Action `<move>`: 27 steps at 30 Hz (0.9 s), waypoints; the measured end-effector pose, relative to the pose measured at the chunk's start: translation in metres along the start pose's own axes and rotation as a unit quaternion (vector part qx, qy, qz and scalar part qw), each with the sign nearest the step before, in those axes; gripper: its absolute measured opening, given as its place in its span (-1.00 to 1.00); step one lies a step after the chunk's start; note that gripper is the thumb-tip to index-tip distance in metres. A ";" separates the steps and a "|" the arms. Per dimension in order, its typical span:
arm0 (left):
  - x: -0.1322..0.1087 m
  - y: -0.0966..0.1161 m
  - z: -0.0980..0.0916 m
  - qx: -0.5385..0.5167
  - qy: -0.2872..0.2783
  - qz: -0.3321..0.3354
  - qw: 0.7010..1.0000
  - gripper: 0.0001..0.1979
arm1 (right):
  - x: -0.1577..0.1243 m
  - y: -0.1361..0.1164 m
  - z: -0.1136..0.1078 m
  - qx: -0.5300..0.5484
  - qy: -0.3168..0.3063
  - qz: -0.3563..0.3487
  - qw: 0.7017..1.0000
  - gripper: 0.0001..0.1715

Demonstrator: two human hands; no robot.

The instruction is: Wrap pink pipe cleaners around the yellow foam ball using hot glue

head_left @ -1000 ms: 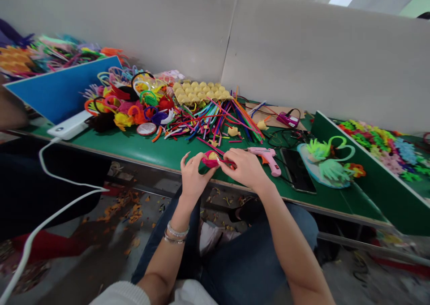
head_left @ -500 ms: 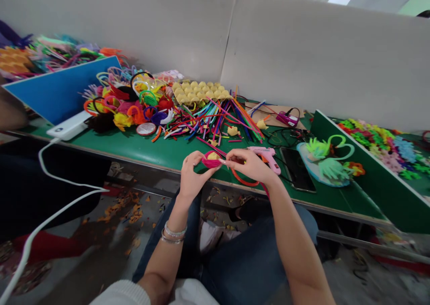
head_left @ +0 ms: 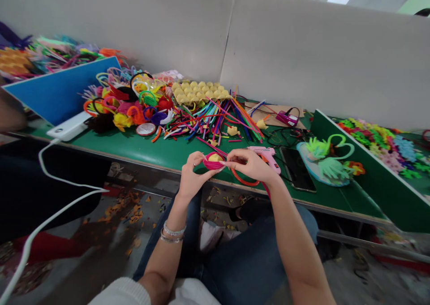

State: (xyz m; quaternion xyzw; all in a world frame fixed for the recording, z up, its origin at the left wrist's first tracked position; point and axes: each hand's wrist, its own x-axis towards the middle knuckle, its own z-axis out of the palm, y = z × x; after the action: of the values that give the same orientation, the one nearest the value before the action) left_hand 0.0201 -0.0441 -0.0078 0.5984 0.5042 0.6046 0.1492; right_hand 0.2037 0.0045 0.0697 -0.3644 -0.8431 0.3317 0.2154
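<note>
Between my two hands is a yellow egg-carton cup (head_left: 215,157) with magenta pipe cleaner (head_left: 213,165) wound around it, held over the table's front edge. My left hand (head_left: 195,173) grips its left side with bent fingers. From the right, my right hand (head_left: 246,163) pinches the pipe cleaner at the cup's rim. An orange pipe cleaner loop (head_left: 243,181) lies below my right hand. A pink glue gun (head_left: 268,157) rests just behind that wrist, partly covered by it.
Loose pipe cleaners (head_left: 215,117) and a yellow egg carton (head_left: 198,92) lie behind my hands. A phone (head_left: 298,169) and pipe-cleaner flowers on a light-blue base (head_left: 320,179) are at right. Blue (head_left: 67,90) and green (head_left: 363,175) divider boards flank the space. A white power strip (head_left: 69,126) sits left.
The wrapped cup has shifted and tilted slightly, showing a little more of its inside rim. Both hands keep their hold almost in place.
</note>
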 end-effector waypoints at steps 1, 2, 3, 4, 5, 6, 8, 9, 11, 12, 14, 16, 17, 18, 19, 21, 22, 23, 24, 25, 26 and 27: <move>0.000 0.000 0.000 -0.011 0.000 -0.005 1.000 -0.66 | 0.000 0.000 0.000 -0.001 -0.001 -0.001 1.000 -0.65; 0.000 0.000 0.000 -0.023 -0.001 -0.011 1.000 -0.65 | 0.000 0.000 0.000 -0.002 -0.003 -0.002 1.000 -0.65; -0.001 -0.001 0.001 -0.038 -0.003 -0.018 0.999 -0.64 | 0.000 0.000 0.000 -0.004 -0.004 -0.003 1.000 -0.65; -0.001 -0.002 0.001 -0.054 -0.005 -0.026 0.998 -0.63 | 0.000 -0.001 0.000 -0.007 -0.006 -0.004 1.000 -0.65; -0.002 -0.003 0.002 -0.072 -0.008 -0.034 0.997 -0.62 | 0.000 -0.001 0.000 -0.012 -0.008 -0.004 1.000 -0.65; -0.002 -0.004 0.002 -0.088 -0.011 -0.041 0.995 -0.60 | 0.000 -0.002 0.000 -0.016 -0.009 -0.004 1.000 -0.65; -0.003 -0.005 0.004 -0.116 -0.017 -0.056 0.992 -0.58 | 0.000 -0.003 0.000 -0.017 -0.010 -0.003 1.000 -0.66; -0.003 -0.005 0.004 -0.127 -0.019 -0.064 0.990 -0.57 | 0.000 -0.004 0.000 -0.012 -0.012 -0.002 1.000 -0.66; -0.004 -0.005 0.005 -0.147 -0.023 -0.080 0.986 -0.54 | -0.001 -0.004 -0.001 0.004 -0.020 -0.001 1.000 -0.65; -0.004 -0.004 0.006 -0.156 -0.023 -0.087 0.984 -0.52 | -0.001 -0.004 -0.001 0.013 -0.026 0.001 1.000 -0.65; -0.004 -0.003 0.007 -0.174 -0.020 -0.096 0.980 -0.49 | -0.001 -0.004 -0.002 0.026 -0.040 0.003 0.999 -0.65; -0.004 -0.003 0.007 -0.190 -0.015 -0.103 0.976 -0.47 | -0.002 -0.003 -0.003 0.032 -0.048 0.005 0.998 -0.65; -0.004 -0.002 0.007 -0.198 -0.013 -0.108 0.974 -0.47 | -0.002 -0.003 -0.004 0.034 -0.050 0.007 0.998 -0.65; -0.004 -0.002 0.007 -0.206 -0.012 -0.114 0.972 -0.46 | -0.002 -0.003 -0.005 0.035 -0.051 0.010 0.998 -0.65; -0.004 -0.002 0.007 -0.216 -0.012 -0.121 0.969 -0.45 | -0.002 -0.004 -0.005 0.035 -0.051 0.013 0.998 -0.65; -0.003 -0.002 0.006 -0.233 -0.012 -0.137 0.963 -0.43 | -0.003 -0.007 -0.007 0.033 -0.048 0.019 0.998 -0.63; -0.003 -0.002 0.006 -0.241 -0.012 -0.143 0.960 -0.43 | -0.003 -0.009 -0.009 0.032 -0.046 0.022 0.998 -0.62; -0.003 -0.001 0.005 -0.249 -0.011 -0.147 0.957 -0.42 | -0.004 -0.011 -0.010 0.032 -0.045 0.025 0.998 -0.61; -0.003 -0.001 0.005 -0.257 -0.012 -0.150 0.955 -0.41 | -0.004 -0.013 -0.011 0.033 -0.044 0.027 0.998 -0.60; -0.003 -0.001 0.004 -0.264 -0.013 -0.152 0.952 -0.40 | -0.004 -0.014 -0.011 0.035 -0.044 0.029 0.998 -0.60; -0.003 -0.001 0.004 -0.271 -0.016 -0.153 0.950 -0.40 | -0.005 -0.015 -0.012 0.038 -0.043 0.031 0.998 -0.60; -0.002 -0.001 0.004 -0.277 -0.019 -0.154 0.948 -0.40 | -0.005 -0.015 -0.012 0.041 -0.043 0.032 0.998 -0.59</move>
State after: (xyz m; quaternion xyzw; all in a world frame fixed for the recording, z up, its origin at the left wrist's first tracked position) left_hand 0.0240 -0.0440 -0.0105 0.4599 0.3996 0.6784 0.4105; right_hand 0.2071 -0.0020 0.0878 -0.3674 -0.8254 0.3876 0.1832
